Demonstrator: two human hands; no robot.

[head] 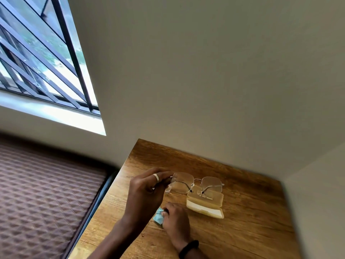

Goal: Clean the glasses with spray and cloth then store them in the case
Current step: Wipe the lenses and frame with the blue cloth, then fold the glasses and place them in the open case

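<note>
Thin metal-framed glasses [197, 183] with clear lenses are held above the wooden table [252, 212]. My left hand [147, 189], with a ring on one finger, pinches them at their left end. Below and to the right of the glasses, a cream glasses case [206, 205] lies open on the table. My right hand [176, 221], a black band on its wrist, grips a small blue cloth [158, 218] down on the table, in front of the case. No spray bottle is in view.
The table stands in a corner between cream walls [205, 71]. Its left edge drops off beside a brown quilted surface [43, 193]. A barred window [37, 58] is high on the left.
</note>
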